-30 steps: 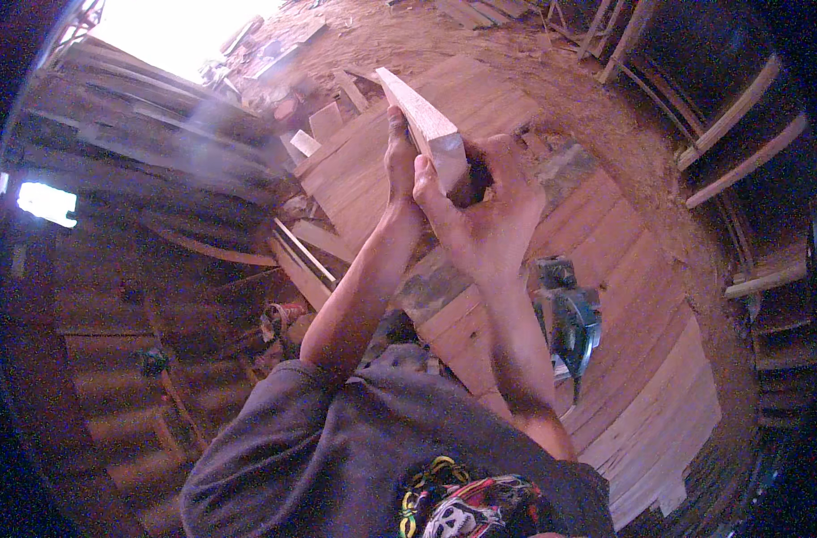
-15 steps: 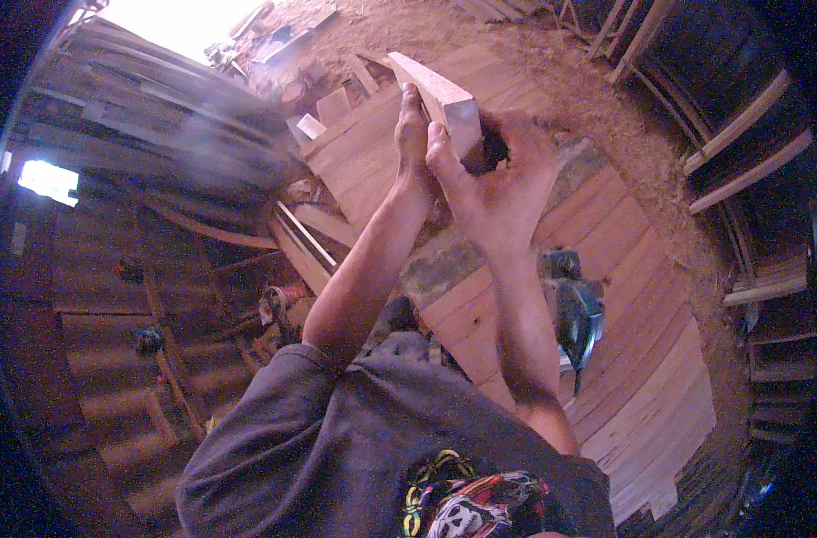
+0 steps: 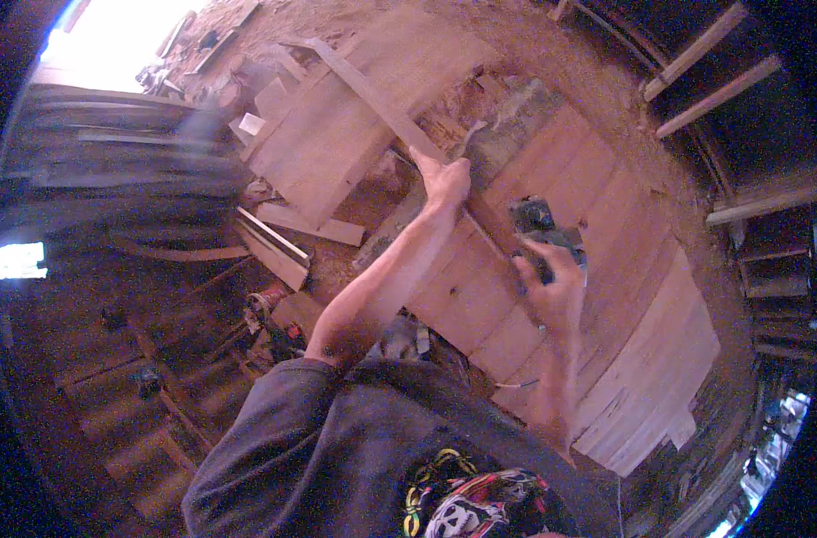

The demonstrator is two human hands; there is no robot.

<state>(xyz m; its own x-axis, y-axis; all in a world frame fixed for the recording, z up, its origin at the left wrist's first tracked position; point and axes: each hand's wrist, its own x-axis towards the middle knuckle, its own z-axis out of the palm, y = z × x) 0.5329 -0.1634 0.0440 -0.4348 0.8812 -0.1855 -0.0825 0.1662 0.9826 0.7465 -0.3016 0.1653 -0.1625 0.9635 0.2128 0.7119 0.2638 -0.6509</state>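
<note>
A long narrow wooden board [image 3: 368,90] slants from the far left down to the right over the boards of the bench. My left hand [image 3: 444,186] is closed round it near its middle. To the right, my right hand [image 3: 555,282] has its fingers curled round the handle of a dark electric planer [image 3: 531,215]. The fingers cover part of the planer, and the hand is slightly blurred. The planer is on the bench boards, just right of the board's near end.
Wide planks [image 3: 574,170] form the bench top, with a gap of rubble and offcuts beyond my left hand. A short wood piece [image 3: 314,222] and a pale-edged strip [image 3: 274,238] lie to the left. Timbers [image 3: 718,97] stick out at the far right. Sawdust covers the ground beyond.
Both hands held the board raised; now it is lowered, with only my left hand on it. My right hand has let go of it and moved down right to the planer.
</note>
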